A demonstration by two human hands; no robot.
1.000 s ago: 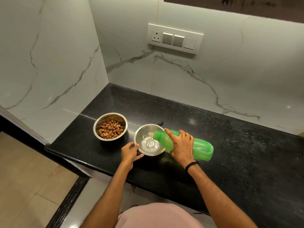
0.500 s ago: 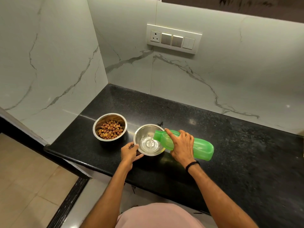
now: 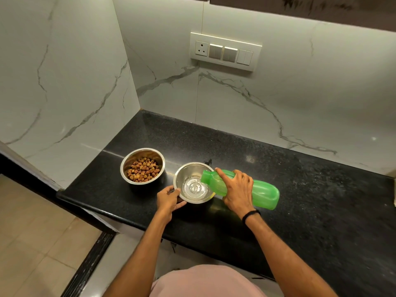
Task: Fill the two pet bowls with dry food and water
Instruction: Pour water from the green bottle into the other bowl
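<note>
Two steel bowls stand on the black counter (image 3: 300, 189). The left bowl (image 3: 128, 166) holds brown dry food (image 3: 143, 169). My left hand (image 3: 168, 199) grips the near rim of the right bowl (image 3: 182, 171), which has water (image 3: 194, 187) rippling in its bottom. My right hand (image 3: 236, 190) holds a green plastic bottle (image 3: 263, 194) tipped almost flat, its open mouth over the right bowl, and a thin stream of water falls from it.
The counter ends at a marble wall on the left and behind, with a switch panel (image 3: 225, 51) on the back wall. The counter's front edge runs close to the bowls. A pale object (image 3: 393, 189) shows at the far right edge.
The pool of water in the right bowl has widened a little. Both hands and the bottle stay almost where they were.
</note>
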